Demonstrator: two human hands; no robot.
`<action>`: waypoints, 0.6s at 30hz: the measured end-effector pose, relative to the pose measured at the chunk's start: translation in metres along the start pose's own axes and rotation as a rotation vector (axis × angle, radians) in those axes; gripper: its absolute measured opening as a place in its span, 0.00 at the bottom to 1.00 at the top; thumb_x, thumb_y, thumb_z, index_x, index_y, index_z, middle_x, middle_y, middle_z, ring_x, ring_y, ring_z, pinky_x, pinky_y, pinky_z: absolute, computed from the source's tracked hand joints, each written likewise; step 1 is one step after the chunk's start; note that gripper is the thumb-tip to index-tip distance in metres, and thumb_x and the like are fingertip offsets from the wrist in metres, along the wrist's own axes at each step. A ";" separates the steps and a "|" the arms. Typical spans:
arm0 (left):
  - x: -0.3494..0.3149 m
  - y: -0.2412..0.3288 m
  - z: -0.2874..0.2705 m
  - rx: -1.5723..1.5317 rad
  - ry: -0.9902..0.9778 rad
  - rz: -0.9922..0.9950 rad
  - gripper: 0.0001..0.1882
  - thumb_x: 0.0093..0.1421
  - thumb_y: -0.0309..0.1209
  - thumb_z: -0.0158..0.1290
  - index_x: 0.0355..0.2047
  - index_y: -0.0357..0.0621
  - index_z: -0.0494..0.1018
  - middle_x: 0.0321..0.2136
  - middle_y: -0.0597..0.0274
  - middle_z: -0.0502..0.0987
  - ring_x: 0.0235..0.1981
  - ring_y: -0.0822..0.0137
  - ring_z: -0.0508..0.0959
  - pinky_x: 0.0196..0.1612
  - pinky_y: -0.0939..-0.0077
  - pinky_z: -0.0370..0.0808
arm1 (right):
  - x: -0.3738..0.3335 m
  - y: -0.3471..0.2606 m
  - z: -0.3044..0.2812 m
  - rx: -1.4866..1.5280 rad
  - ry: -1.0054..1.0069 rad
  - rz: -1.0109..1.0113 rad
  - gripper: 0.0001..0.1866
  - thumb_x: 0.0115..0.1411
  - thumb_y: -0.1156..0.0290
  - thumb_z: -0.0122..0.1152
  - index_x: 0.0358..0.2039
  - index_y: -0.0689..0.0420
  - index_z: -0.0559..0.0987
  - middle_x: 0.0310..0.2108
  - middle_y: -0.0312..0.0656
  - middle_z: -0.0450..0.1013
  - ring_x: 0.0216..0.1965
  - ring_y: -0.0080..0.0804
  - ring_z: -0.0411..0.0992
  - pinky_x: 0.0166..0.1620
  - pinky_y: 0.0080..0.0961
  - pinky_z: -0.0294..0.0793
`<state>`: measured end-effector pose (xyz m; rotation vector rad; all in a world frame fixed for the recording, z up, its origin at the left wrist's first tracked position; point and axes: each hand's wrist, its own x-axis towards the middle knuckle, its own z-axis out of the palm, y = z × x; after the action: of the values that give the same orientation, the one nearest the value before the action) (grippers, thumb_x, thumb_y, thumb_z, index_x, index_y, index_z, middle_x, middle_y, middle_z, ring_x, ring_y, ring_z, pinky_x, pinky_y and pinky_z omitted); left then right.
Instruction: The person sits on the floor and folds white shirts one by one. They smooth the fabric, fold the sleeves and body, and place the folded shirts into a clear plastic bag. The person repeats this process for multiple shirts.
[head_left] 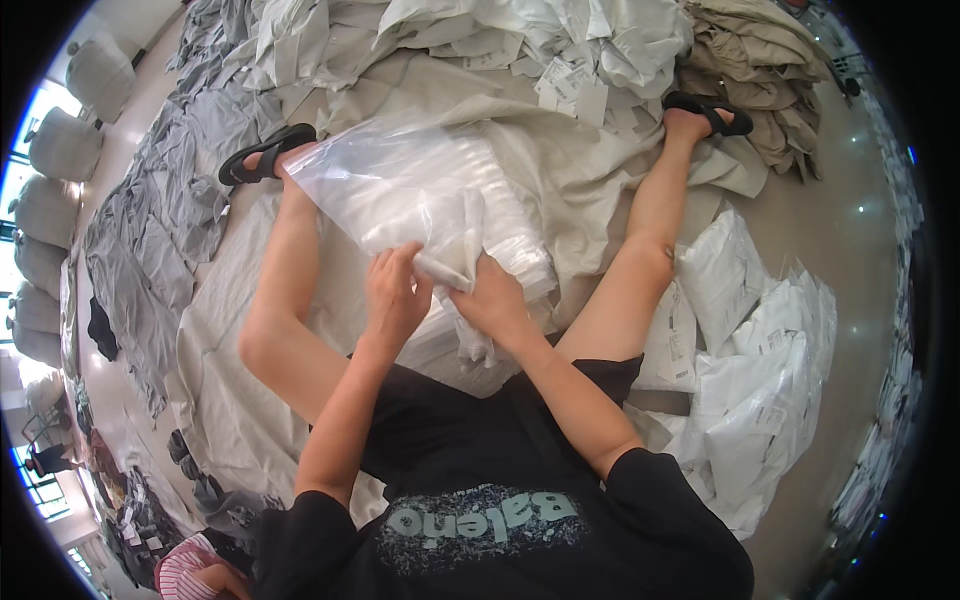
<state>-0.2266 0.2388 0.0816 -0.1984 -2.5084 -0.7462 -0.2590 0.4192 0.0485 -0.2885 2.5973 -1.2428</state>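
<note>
My left hand (395, 292) is closed at the near edge of a clear plastic bag (335, 178), its thumb and fingers pinched together. A white folded garment (462, 235) seems to lie partly in the bag, where clear film and cloth overlap. On its near right corner my right hand (493, 298) is closed, with the fingertips partly hidden. Underneath, between my spread legs, is a stack of clear plastic bags (510, 215) with a shiny surface. White cloth hangs below my right hand.
A beige cloth (575, 190) covers the floor under me. Grey garments (150, 240) are heaped at the left, white tagged garments (600, 50) at the far side, tan ones (755, 70) at far right. Bagged white garments (760, 370) lie by my right leg. A person (195, 570) sits lower left.
</note>
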 end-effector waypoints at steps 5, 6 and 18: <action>0.019 0.006 0.015 0.018 -0.043 0.209 0.16 0.55 0.20 0.62 0.46 0.42 0.79 0.24 0.60 0.75 0.27 0.55 0.79 0.35 0.59 0.75 | 0.004 -0.002 0.012 -0.145 -0.045 0.006 0.29 0.58 0.57 0.71 0.53 0.66 0.77 0.47 0.61 0.80 0.47 0.63 0.81 0.51 0.54 0.81; 0.017 0.009 0.017 0.034 -0.083 0.252 0.17 0.55 0.20 0.63 0.46 0.42 0.79 0.23 0.61 0.75 0.27 0.55 0.79 0.35 0.60 0.75 | 0.005 -0.002 0.015 -0.180 -0.055 0.009 0.28 0.58 0.57 0.71 0.51 0.65 0.79 0.46 0.61 0.81 0.46 0.63 0.81 0.50 0.54 0.81; 0.003 -0.054 -0.010 0.156 -0.050 0.010 0.14 0.53 0.14 0.59 0.37 0.41 0.71 0.33 0.54 0.74 0.34 0.48 0.78 0.38 0.56 0.75 | 0.030 0.003 0.007 0.618 -0.082 0.046 0.31 0.59 0.55 0.78 0.56 0.62 0.83 0.49 0.55 0.84 0.51 0.49 0.83 0.53 0.39 0.81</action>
<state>-0.2393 0.1883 0.0647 -0.1764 -2.5971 -0.5440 -0.2857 0.4071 0.0376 -0.1505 2.0064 -1.8782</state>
